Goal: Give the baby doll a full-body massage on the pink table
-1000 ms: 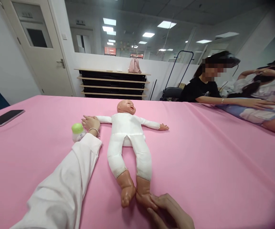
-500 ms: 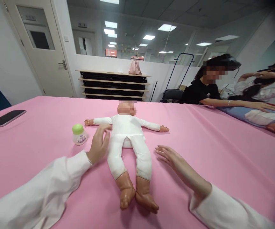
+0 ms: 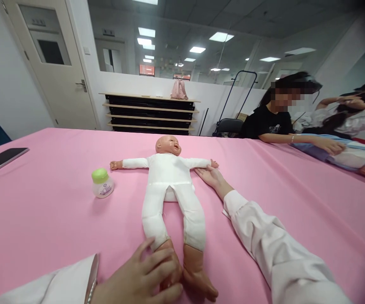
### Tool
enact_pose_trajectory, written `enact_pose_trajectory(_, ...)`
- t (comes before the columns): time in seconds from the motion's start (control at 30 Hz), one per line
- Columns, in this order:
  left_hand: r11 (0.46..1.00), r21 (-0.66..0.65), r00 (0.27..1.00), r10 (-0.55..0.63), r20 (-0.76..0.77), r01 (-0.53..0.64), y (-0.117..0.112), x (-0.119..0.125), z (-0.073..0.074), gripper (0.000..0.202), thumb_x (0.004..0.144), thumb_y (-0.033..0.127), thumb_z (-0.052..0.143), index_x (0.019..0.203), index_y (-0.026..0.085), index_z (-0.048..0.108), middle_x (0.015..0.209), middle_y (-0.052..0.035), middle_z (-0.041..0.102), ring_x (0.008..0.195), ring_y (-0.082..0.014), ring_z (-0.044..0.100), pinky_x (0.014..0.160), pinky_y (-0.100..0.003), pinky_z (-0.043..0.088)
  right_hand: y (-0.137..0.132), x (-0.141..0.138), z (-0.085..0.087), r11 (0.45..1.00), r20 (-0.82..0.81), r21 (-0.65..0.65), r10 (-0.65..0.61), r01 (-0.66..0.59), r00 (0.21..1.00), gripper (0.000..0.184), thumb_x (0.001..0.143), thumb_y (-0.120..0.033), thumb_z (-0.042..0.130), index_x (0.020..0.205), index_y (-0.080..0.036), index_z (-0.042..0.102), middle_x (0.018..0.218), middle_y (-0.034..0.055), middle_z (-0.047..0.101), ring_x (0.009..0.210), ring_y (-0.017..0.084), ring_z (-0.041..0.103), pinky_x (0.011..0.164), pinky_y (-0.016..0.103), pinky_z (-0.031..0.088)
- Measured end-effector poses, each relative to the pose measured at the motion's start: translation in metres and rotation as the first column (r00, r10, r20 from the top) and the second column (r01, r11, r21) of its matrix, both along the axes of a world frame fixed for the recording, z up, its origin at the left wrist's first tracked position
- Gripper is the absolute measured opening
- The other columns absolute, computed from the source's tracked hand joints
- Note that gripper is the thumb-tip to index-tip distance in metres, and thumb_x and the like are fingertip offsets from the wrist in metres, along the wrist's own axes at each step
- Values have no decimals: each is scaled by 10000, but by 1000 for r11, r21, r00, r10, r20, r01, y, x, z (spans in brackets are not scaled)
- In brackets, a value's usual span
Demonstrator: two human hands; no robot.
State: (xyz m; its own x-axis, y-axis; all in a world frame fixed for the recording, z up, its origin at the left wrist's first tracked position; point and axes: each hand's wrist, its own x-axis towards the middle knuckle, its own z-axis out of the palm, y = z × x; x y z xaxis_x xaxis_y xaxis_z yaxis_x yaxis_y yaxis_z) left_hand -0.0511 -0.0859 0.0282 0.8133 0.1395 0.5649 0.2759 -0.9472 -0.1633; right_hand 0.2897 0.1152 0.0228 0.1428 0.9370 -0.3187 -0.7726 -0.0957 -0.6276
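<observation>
A baby doll (image 3: 171, 173) with a white cloth body lies face up on the pink-covered table (image 3: 58, 236), arms stretched out and legs toward me. Over its foot at the lower left hovers or rests my left hand (image 3: 141, 274), fingers spread; whether it touches cannot be made out. My right hand (image 3: 212, 176) is beside the doll's outstretched arm on the right, palm up, fingers extended against or just under the forearm. A small clear jar (image 3: 103, 185) with a green lid stands to the left of the doll.
A phone (image 3: 3, 158) lies at the table's left edge. At the right, a person in black (image 3: 273, 120) leans over another doll (image 3: 347, 152) in light-blue cloth. Behind the table stand a shelf (image 3: 151, 114) with a pink backpack (image 3: 178, 89), and a folding chair (image 3: 228, 125).
My left hand has come down from beside the doll's torso to its foot. My right hand has moved forward to the doll's arm, turning palm up. The doll's arm on the right is slightly raised.
</observation>
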Motion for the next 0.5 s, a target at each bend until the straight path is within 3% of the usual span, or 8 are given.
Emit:
enact_pose_trajectory(0.17,997,12,993,77,88,-78,-6,4,-9,153,880,256,529,1005,280,614,961,3,602,922,-144,508,849,-284,417,1,26,-8,986,5,84,-143,143,990,468,935,-119,256,1300,-347,439,1360,18,492,1200,112,525,1002,356,436)
enact_pose_trajectory(0.33,989,-79,990,130,56,-126,-3,5,-2,207,916,329,454,1019,236,609,795,-18,571,681,-124,490,625,-239,427,-4,26,-8,991,32,55,-128,126,991,395,956,-167,259,1236,-304,502,1291,28,553,1184,100,535,1023,325,425)
enact_pose_trajectory(0.5,980,-134,981,160,105,-145,5,13,-22,193,905,269,431,914,272,623,600,5,501,539,-123,435,459,-232,357,-7,24,-6,986,45,80,-153,149,987,341,964,-228,296,1199,-321,524,1196,11,609,1084,81,592,948,274,488)
